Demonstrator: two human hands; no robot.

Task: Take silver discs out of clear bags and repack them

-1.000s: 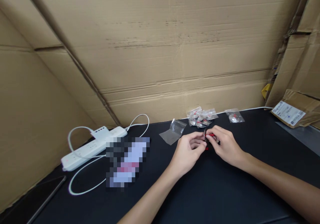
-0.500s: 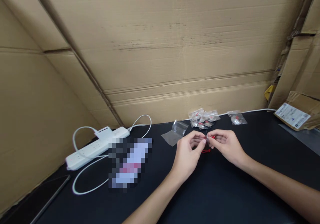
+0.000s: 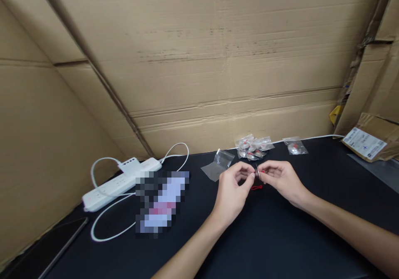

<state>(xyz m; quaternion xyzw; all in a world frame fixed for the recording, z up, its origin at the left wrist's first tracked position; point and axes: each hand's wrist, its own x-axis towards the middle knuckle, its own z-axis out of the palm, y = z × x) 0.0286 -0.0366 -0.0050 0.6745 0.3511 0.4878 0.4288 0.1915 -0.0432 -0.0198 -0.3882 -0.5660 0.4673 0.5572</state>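
Both forearms reach in from the lower edge and meet over the black table (image 3: 280,237), wrists low, fingers curled inward. The left hand (image 3: 232,189) and the right hand (image 3: 280,179) face each other, thumb and forefinger tips of each pressed together on one small metal ring (image 3: 257,171) held upright between them. A thin red cord (image 3: 257,187) hangs from the ring and touches the table just below the fingertips.

Taking the ring as the landmark: just behind it and slightly left lies one empty clear bag (image 3: 217,165), flat on the table. Straight behind it, near the cardboard wall (image 3: 199,62), sits a cluster of filled clear bags (image 3: 254,148); they overlap, so their number cannot be told. Behind and to the right lies one more filled bag (image 3: 294,146), apart from the cluster. Well to the left is one white power strip (image 3: 120,181) with its looped white cable (image 3: 106,225). Far right, one labelled cardboard packet (image 3: 368,141) rests on the table edge.
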